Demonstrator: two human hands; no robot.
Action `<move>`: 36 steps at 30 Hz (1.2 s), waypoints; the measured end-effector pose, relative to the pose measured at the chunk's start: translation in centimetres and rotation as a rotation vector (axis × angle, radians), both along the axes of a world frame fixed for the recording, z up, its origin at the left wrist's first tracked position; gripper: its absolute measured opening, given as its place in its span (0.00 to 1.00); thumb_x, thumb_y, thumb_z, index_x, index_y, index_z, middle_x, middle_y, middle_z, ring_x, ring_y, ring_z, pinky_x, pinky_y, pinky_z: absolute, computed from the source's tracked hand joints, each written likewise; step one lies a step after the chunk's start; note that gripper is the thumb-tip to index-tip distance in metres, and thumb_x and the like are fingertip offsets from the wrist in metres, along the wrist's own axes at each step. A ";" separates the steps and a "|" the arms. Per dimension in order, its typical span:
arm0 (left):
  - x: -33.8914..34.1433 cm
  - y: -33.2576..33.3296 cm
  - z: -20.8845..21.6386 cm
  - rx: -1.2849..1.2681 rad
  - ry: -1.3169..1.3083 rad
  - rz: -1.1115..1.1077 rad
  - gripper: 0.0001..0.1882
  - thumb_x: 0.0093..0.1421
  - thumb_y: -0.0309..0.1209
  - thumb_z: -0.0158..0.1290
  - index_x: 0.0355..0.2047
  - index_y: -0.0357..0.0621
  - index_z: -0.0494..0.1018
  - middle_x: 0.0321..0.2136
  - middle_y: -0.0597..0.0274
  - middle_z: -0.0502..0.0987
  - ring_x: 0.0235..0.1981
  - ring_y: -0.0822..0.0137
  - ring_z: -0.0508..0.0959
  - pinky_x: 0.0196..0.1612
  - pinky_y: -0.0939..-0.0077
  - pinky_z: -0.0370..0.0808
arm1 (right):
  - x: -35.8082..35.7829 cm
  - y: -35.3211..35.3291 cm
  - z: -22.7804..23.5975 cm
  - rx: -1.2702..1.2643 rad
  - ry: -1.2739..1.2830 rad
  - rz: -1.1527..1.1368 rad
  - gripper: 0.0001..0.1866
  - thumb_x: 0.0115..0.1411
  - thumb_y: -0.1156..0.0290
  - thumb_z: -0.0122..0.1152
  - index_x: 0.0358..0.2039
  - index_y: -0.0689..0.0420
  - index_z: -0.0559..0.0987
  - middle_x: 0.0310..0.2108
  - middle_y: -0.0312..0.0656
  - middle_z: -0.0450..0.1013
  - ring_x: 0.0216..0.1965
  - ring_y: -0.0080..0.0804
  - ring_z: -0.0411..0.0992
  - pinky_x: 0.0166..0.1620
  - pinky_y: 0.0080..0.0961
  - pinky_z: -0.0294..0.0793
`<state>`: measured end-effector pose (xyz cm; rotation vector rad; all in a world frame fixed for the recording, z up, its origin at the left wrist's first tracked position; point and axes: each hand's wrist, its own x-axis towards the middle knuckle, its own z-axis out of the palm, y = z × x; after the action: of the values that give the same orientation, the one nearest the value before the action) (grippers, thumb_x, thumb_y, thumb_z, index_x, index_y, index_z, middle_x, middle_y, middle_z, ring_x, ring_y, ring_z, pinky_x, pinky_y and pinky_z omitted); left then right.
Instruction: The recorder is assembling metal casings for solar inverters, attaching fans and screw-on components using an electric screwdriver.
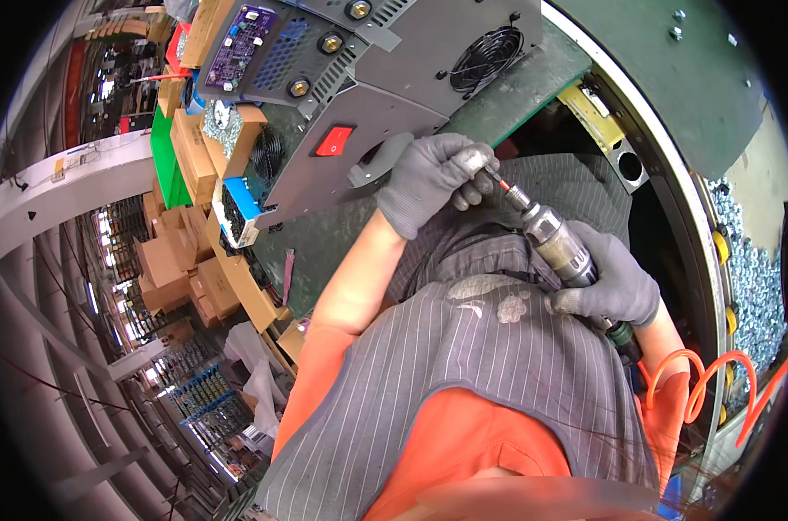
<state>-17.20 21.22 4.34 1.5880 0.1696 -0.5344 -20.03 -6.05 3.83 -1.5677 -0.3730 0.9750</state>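
Note:
My right hand (615, 273), in a grey glove, is wrapped around a power screwdriver (550, 236) with a silver front and a dark green rear end. The tool points up and to the left above my lap. At its tip, the thumb and fingers of my gloved left hand (429, 178) are pinched together beside the bit (503, 184). Whatever small thing they hold is hidden by the fingertips. Just beyond the left hand stands a grey metal housing (394, 113) with a red rocker switch (334, 141) and a black fan guard (487, 59).
A purple circuit board (242, 48) sits on the housing's far left. Small cartons (238, 139) and a blue-and-white box (238, 213) line the green bench (324, 252). An orange coiled hose (694, 382) hangs at right, near many small metal parts (750, 286).

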 end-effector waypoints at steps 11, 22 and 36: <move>2.5 -1.6 16.4 0.820 -1.030 -0.386 0.33 0.46 0.39 0.61 0.53 0.39 0.68 0.45 0.56 0.76 0.45 0.64 0.75 0.50 0.72 0.69 | 4.5 -2.5 -0.7 -0.134 -0.175 -0.263 0.42 0.39 0.58 0.71 0.54 0.66 0.67 0.39 0.39 0.69 0.42 0.27 0.65 0.49 0.24 0.64; 10.1 -1.1 14.6 1.088 -0.501 -0.576 0.15 0.58 0.34 0.53 0.42 0.36 0.73 0.23 0.60 0.76 0.25 0.71 0.72 0.33 0.74 0.71 | 6.6 -1.4 -1.3 -0.075 -0.151 -0.253 0.40 0.40 0.61 0.70 0.53 0.66 0.67 0.38 0.45 0.72 0.41 0.29 0.69 0.49 0.27 0.67; 11.3 -3.4 16.9 1.106 -0.298 -0.680 0.21 0.56 0.42 0.53 0.41 0.37 0.73 0.32 0.49 0.78 0.37 0.56 0.78 0.41 0.70 0.72 | 8.3 -1.3 -1.0 -0.102 -0.207 -0.176 0.36 0.42 0.62 0.69 0.50 0.65 0.68 0.35 0.42 0.70 0.38 0.29 0.68 0.46 0.25 0.67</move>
<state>-5.94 17.82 21.26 2.8140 -0.3955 -0.7704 -11.72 -7.38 2.85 -1.7687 -0.3255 0.7079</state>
